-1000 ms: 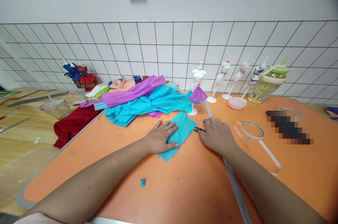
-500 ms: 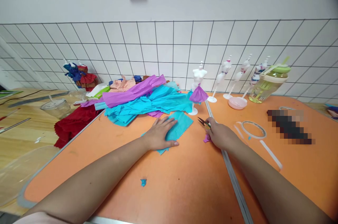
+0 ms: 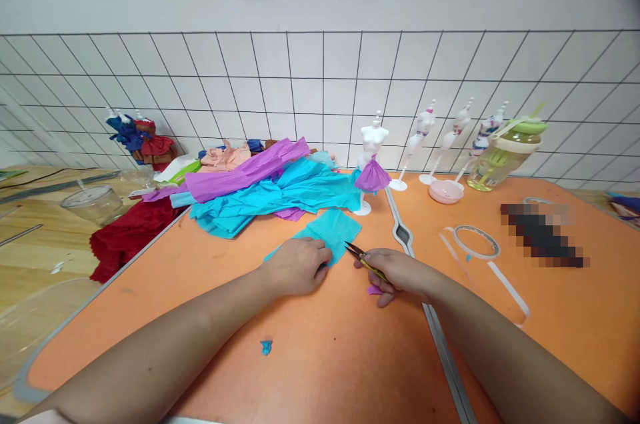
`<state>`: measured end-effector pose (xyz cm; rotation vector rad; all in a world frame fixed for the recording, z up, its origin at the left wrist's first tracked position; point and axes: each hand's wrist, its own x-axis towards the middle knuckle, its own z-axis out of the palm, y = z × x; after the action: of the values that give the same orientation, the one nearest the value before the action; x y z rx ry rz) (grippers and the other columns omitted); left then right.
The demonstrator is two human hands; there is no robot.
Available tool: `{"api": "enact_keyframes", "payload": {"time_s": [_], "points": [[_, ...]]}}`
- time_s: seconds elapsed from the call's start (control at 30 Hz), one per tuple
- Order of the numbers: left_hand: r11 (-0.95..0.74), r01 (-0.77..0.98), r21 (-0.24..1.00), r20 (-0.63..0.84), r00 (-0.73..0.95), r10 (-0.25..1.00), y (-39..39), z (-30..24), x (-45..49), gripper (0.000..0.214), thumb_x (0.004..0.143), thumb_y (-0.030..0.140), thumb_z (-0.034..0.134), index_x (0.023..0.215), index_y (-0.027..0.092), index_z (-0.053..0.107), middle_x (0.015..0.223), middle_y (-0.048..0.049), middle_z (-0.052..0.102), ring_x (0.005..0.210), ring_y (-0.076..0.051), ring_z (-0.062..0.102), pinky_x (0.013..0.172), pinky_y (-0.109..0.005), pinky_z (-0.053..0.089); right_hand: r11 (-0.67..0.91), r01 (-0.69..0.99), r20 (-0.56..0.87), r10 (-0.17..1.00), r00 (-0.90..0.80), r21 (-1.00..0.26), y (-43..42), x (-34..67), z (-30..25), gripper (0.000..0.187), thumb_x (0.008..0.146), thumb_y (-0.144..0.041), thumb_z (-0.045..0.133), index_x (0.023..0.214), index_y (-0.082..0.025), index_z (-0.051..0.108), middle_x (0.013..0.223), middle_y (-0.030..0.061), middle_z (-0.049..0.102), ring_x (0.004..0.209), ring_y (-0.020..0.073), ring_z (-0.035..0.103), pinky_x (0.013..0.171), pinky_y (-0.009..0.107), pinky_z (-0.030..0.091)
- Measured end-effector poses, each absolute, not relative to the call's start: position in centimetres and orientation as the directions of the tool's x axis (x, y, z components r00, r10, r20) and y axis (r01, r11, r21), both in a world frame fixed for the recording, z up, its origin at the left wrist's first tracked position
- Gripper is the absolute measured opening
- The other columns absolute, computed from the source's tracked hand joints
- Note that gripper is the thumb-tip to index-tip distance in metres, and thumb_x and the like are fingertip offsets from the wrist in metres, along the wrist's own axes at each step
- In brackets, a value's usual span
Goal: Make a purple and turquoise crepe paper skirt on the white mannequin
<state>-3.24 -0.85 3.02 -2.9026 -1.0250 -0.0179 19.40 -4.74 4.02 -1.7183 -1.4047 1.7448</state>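
Note:
My left hand [image 3: 296, 267] rests on a cut piece of teal crepe paper [image 3: 330, 229] on the orange table [image 3: 350, 344], its fingers curled on the paper's near edge. My right hand [image 3: 395, 274] holds small scissors [image 3: 361, 256], blades slightly apart and pointing at the paper's right edge. A small purple scrap [image 3: 374, 290] lies under that hand. A white mannequin with a purple skirt [image 3: 373, 164] stands just behind.
A pile of teal and purple crepe paper [image 3: 265, 187] and red paper [image 3: 125, 234] lie at the back left. Three dressed mannequins [image 3: 453, 137], a pink dish [image 3: 447, 192], a green bottle [image 3: 505, 154] and tape rings [image 3: 477, 243] are right. A metal seam [image 3: 435, 337] crosses the table.
My right hand picked up the scissors and brought them toward me and left to the teal paper. My left hand's fingers curled and pulled the paper nearer.

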Motion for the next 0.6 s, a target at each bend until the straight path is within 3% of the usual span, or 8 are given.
{"api": "enact_keyframes", "payload": {"time_s": [0.07,0.17,0.23,0.33,0.47,0.6], "points": [[-0.768,0.637,-0.064,0.036,0.771,0.636,-0.8,3.1,-3.2,0.017,0.088,0.031,0.046,0.086,0.022,0.06,0.086,-0.0033,0.064,0.08,-0.02,0.061,0.063,-0.031,0.041,-0.493,0.319,-0.573,0.781,-0.248,-0.809,-4.9,19.1,3.7,0.021,0.094,-0.027,0.035,0.1,-0.017,0.053,0.058,-0.0042,0.048,0.048,0.0095,0.051,0.057,0.028,0.054],[-0.734,0.678,-0.053,0.056,0.735,0.675,-0.7,3.2,-3.3,0.029,0.089,0.045,0.045,0.087,0.022,0.061,0.086,-0.0041,0.064,0.083,-0.022,0.061,0.064,-0.032,0.042,-0.541,0.199,-0.575,0.753,-0.32,-0.817,-5.2,18.9,3.4,0.018,0.092,-0.028,0.04,0.104,-0.018,0.05,0.068,-0.0002,0.059,0.047,0.0086,0.053,0.056,0.028,0.055],[-0.703,0.709,-0.055,0.064,0.705,0.706,-0.7,3.2,-3.3,0.034,0.087,0.052,0.047,0.088,0.021,0.061,0.087,-0.005,0.064,0.082,-0.023,0.061,0.062,-0.032,0.042,-0.568,0.175,-0.588,0.716,-0.378,-0.804,-5.4,18.8,3.4,0.018,0.092,-0.029,0.039,0.106,-0.019,0.048,0.069,0.0001,0.061,0.04,0.0067,0.047,0.052,0.029,0.055],[-0.681,0.728,-0.078,0.065,0.685,0.726,-0.4,3.0,-3.4,0.026,0.088,0.043,0.048,0.088,0.021,0.061,0.087,-0.0049,0.065,0.08,-0.022,0.062,0.06,-0.031,0.04,-0.542,0.251,-0.597,0.726,-0.341,-0.802,-5.4,18.5,3.5,0.019,0.092,-0.028,0.039,0.104,-0.019,0.05,0.055,-0.0062,0.052,0.032,0.0037,0.029,0.043,0.026,0.051],[-0.697,0.713,-0.078,0.088,0.701,0.708,-0.1,2.6,-3.5,0.023,0.091,0.032,0.043,0.086,0.021,0.063,0.085,-0.0038,0.066,0.083,-0.021,0.062,0.063,-0.03,0.041,-0.507,0.227,-0.554,0.784,-0.278,-0.831,-5.2,18.0,3.5,0.033,0.094,-0.036,0.035,0.1,-0.014,0.059,0.053,-0.0056,0.045,0.034,0.0051,0.027,0.032,0.018,0.038],[-0.666,0.745,-0.04,0.164,0.662,0.731,0.1,2.6,-3.6,0.022,0.09,0.03,0.044,0.087,0.022,0.064,0.086,-0.003,0.066,0.083,-0.019,0.062,0.063,-0.029,0.041,-0.562,-0.005,-0.541,0.798,-0.265,-0.827,-5.4,17.8,3.5,0.032,0.096,-0.038,0.039,0.107,-0.014,0.058,0.055,-0.0089,0.039,0.037,0.0042,0.034,0.047,0.025,0.053]]}}
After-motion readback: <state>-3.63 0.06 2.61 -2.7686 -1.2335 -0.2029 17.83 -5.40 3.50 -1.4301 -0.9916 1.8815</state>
